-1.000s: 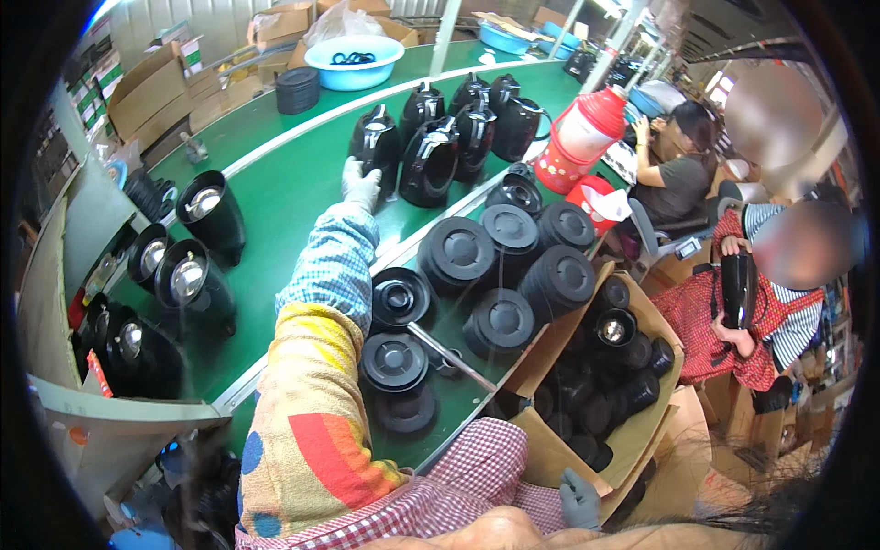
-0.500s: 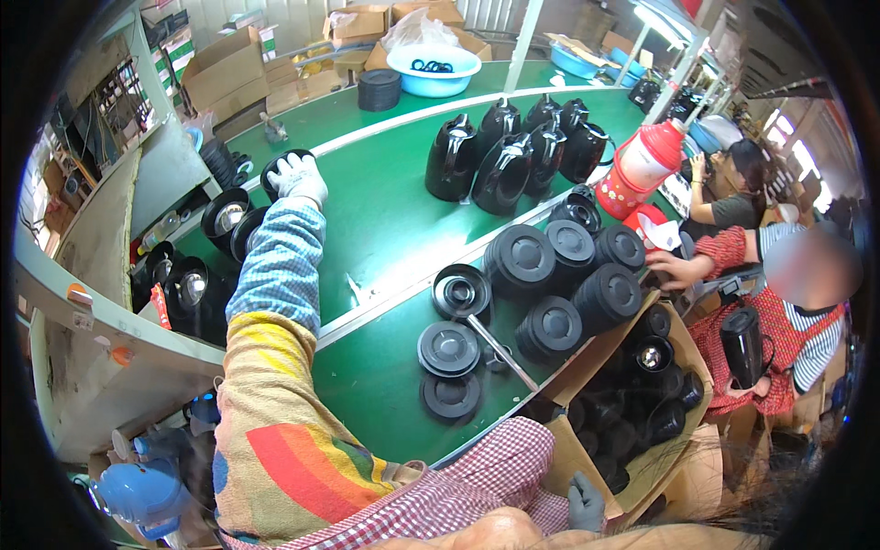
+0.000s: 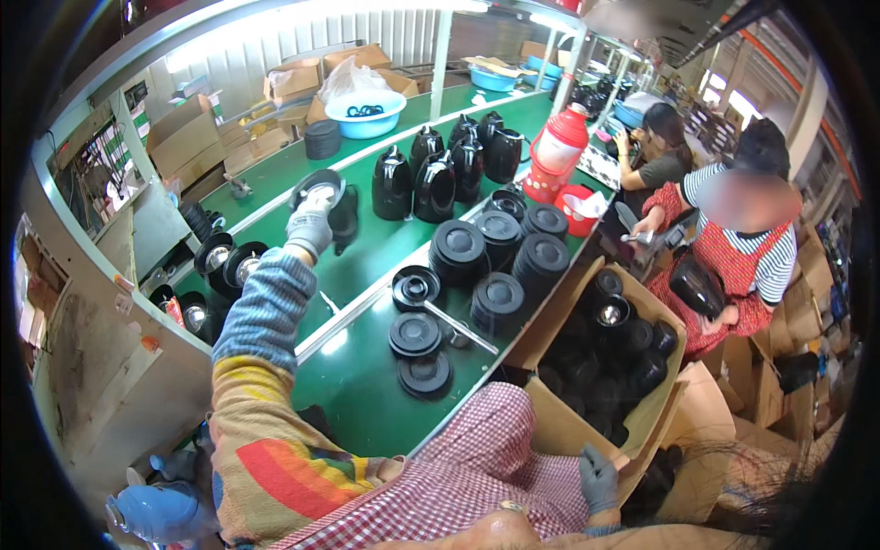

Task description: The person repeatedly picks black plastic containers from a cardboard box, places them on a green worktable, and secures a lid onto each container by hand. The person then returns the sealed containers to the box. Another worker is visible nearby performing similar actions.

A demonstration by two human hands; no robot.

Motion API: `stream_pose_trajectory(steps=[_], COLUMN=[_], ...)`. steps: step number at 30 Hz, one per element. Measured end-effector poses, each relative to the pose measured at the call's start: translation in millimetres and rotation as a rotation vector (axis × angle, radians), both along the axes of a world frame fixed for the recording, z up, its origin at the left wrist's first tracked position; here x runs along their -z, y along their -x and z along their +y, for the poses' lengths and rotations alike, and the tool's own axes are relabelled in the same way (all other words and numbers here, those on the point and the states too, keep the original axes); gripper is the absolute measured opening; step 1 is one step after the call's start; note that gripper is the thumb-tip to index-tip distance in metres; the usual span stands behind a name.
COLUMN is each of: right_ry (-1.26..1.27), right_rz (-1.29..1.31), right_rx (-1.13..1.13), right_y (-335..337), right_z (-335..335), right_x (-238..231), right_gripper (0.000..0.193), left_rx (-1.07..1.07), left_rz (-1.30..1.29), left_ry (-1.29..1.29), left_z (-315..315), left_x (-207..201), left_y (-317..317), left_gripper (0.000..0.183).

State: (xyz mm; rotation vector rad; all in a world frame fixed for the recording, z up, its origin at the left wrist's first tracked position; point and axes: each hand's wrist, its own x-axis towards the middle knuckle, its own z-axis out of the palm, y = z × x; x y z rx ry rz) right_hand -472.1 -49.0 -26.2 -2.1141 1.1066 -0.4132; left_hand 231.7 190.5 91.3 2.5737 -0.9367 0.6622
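Observation:
My left hand [image 3: 310, 227], in a grey and white glove, reaches out over the green bench. Its fingers grip the rim of a black thermos jug [image 3: 343, 216], whose open, silvery mouth tilts toward me. The lower part of that jug is blurred. More open-mouthed black jugs [image 3: 217, 257] stand to the left of my sleeve. My right hand [image 3: 599, 481], gloved in grey, is low by the near edge of an open carton [image 3: 550, 399]. Its fingers look loosely curled, with nothing visible in them.
Lidded black jugs [image 3: 434, 183] stand in a group beyond the rail. Stacks of black lids [image 3: 458, 249] and a metal rod [image 3: 463, 328] lie nearer. A red and white thermos [image 3: 557, 147] is behind them. At right, a co-worker [image 3: 729, 247] holds a black jug.
My left hand has brought the jug rightward, away from the other open jugs, and tilted it. The view has shifted. My right hand shows more fully beside the carton.

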Motion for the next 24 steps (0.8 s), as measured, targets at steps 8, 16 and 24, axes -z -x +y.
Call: stream_pose_trajectory(steps=[8,16,24], right_ry=[0.171,0.206,-0.198], right_rz=[-0.259,-0.461,-0.31], right_rx=[-0.123,-0.243,-0.264], right_y=[-14.0,-22.5,-4.7], right_z=[0.9,-10.5,16.7], right_x=[-67.8,-106.4,-17.7], right_gripper=[0.036,0.039,0.052], left_rx=[0.922,1.417,1.661], left_rz=[-0.014,0.142,0.227], left_ry=[-0.01,-0.34,-0.71], left_z=[-62.4,-107.4,-99.9], left_x=[-66.6,12.4,51.6], left_y=[255.1,417.2,485.4], left_gripper=[0.017,0.019,0.026])
